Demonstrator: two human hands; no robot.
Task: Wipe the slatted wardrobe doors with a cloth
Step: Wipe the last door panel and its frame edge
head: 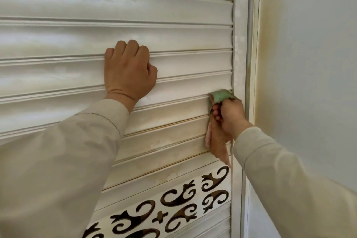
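The white slatted wardrobe door (58, 40) fills the left and middle of the view. My left hand (128, 71) rests on it as a closed fist, knuckles against a slat, holding nothing. My right hand (229, 116) grips a cloth (218, 141), green at the top and orange-pink where it hangs down. The cloth's green end presses on the right end of a slat, next to the door's upright frame (238, 44). Yellowish stains show on the lower slats.
A band of dark scroll cut-outs (179, 199) crosses the door below the slats. Right of the frame is a pale wall (309, 63) with a yellowish streak along the edge. Both beige sleeves reach in from the bottom.
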